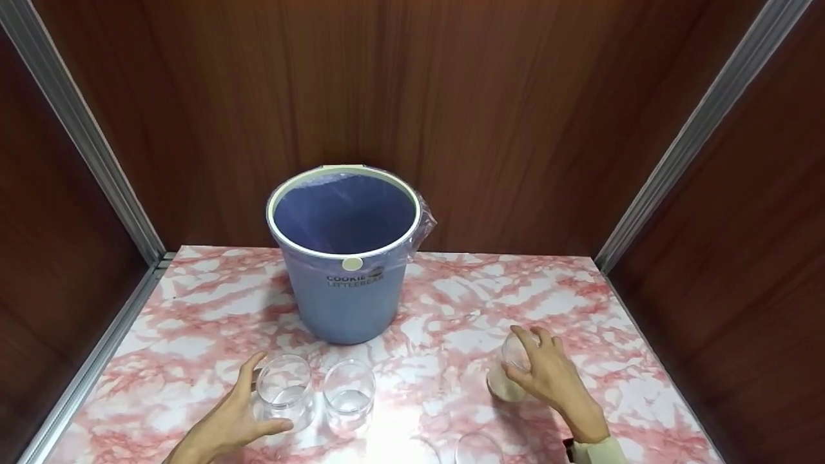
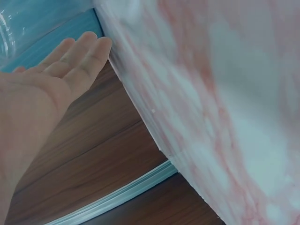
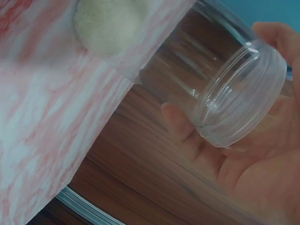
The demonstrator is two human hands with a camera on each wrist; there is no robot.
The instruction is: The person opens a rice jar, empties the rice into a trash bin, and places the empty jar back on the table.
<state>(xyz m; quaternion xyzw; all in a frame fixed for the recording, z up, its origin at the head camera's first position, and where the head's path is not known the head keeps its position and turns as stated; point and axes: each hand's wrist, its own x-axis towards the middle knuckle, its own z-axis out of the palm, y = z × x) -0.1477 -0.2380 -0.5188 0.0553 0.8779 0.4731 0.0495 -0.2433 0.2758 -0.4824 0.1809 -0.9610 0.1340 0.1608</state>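
My left hand (image 1: 229, 412) is spread around the near left side of a clear cup (image 1: 283, 386), thumb and forefinger apart. In the left wrist view its fingers (image 2: 84, 61) are straight, beside clear plastic at the upper left. A second clear cup (image 1: 349, 393) stands just right of the first. On the right, my right hand (image 1: 548, 370) grips a clear cup (image 3: 206, 70) by its ridged, thick-rimmed end, which faces the palm. The cup's other end points at a pale round lump (image 3: 110, 26) on the table, and overlaps it in the head view.
A blue bin (image 1: 348, 303) with a cream rim and clear liner stands behind the cups, left of centre. More clear rims (image 1: 478, 448) show at the front edge of the view. Dark wood panels (image 1: 515, 129) enclose the marbled red-and-white table (image 1: 464, 309) at the back and sides.
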